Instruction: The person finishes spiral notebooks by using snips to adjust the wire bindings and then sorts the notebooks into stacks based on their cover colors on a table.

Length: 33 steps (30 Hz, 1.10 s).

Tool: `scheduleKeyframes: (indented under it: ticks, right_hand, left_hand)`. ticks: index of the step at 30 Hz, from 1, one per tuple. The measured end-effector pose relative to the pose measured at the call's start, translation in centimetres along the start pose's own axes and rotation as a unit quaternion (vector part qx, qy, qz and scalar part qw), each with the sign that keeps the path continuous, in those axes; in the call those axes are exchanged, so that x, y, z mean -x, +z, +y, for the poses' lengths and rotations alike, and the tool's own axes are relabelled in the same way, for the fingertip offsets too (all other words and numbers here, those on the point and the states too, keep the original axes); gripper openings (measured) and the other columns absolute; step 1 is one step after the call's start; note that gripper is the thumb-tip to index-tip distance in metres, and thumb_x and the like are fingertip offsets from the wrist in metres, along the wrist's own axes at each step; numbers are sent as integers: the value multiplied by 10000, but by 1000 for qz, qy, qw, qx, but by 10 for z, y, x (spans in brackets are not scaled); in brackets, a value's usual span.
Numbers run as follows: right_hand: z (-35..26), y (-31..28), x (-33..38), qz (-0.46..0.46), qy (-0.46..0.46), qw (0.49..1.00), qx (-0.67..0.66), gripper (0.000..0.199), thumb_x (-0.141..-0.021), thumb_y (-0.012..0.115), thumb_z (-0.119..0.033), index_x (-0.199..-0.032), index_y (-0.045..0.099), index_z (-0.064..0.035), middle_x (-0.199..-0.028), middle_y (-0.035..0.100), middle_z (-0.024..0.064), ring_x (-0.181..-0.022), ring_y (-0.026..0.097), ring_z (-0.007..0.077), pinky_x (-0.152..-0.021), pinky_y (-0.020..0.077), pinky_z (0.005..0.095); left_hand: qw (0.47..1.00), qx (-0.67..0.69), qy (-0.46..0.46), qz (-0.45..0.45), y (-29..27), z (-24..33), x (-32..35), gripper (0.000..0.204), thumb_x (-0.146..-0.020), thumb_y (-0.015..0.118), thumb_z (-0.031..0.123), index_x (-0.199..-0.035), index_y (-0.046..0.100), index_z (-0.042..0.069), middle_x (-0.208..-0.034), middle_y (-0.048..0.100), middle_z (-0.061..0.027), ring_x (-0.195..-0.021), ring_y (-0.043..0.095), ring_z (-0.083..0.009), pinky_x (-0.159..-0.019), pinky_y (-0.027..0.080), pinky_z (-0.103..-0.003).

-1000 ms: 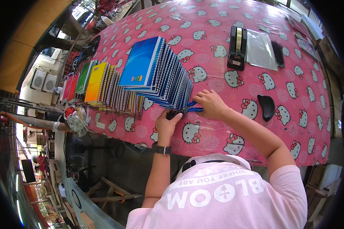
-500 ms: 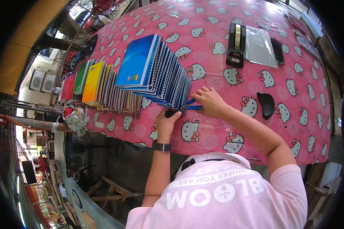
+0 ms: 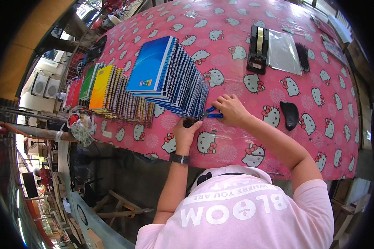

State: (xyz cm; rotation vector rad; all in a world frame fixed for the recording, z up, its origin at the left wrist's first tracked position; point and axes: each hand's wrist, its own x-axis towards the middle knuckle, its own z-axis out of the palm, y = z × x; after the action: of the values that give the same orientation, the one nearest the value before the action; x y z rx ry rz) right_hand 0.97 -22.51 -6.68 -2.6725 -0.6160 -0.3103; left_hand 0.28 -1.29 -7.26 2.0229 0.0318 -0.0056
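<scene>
The right hand (image 3: 233,110) clasps blue-handled pliers (image 3: 214,115); the left hand (image 3: 184,135) pinches a dark bundle (image 3: 188,123); slipping pliers could knock the tall blue spiral-notebook stack (image 3: 170,74).

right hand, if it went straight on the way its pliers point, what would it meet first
Probably the near end of the blue notebook stack, just ahead of the blue-handled pliers in the right hand; depth is unclear, and the left hand is close below.
</scene>
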Motion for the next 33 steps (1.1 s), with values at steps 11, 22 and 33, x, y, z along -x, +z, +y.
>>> scheduleKeyframes:
  ticks: [11, 22, 33]
  right_hand:
    - [4, 4, 5, -74, 51, 994, -66, 328, -652, 703, -254, -891, 577, -69, -842, 586, 83, -857, 578, 269, -728, 456, 401]
    - [-1, 6, 10, -55, 52, 997, -16, 469, -637, 713, -261, -1042, 555, -85, -958, 561, 74, -979, 521, 247, -802, 399, 394]
    - [-5, 18, 5, -90, 48, 993, -58, 369, -624, 713, -247, -921, 579, -73, -879, 590, 74, -871, 580, 267, -749, 450, 377]
  left_hand:
    - [996, -40, 73, 24, -4, -12, 5, 266, -695, 733, 158, -882, 611, 13, -800, 653, -98, -706, 611, -183, -659, 470, -302]
    - [997, -30, 60, 34, 2, -19, 7, 290, -708, 744, 184, -897, 613, 7, -816, 657, -89, -720, 606, -159, -673, 474, -290]
    - [998, 46, -5, 30, 5, -27, 7, 206, -729, 708, 125, -877, 625, 8, -789, 653, -50, -691, 585, -115, -638, 466, -251]
